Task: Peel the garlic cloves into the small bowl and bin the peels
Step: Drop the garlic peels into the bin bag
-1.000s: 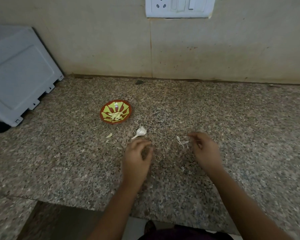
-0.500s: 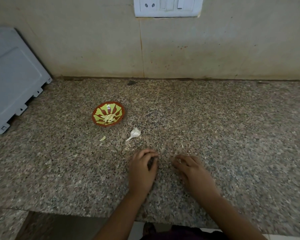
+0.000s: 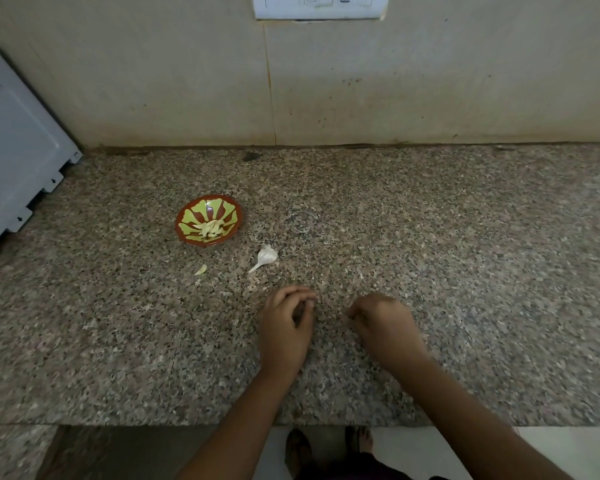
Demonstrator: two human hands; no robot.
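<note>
The left hand and right hand were curled on the counter; what was held could not be told. The small bowl of peeled cloves was seen upper left, the garlic head just below-right. Any peel would best be swept together before lifting.

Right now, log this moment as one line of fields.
small bowl: peeled cloves inside | garlic bulb: on counter near bowl | left hand, right hand: curled over counter, contents hidden

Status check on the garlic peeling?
Left hand and right hand curled on the counter, contents hidden. Peeled cloves in small bowl; garlic bulb and one loose piece beside it, untouched. Nothing between hands and bulb.
</note>
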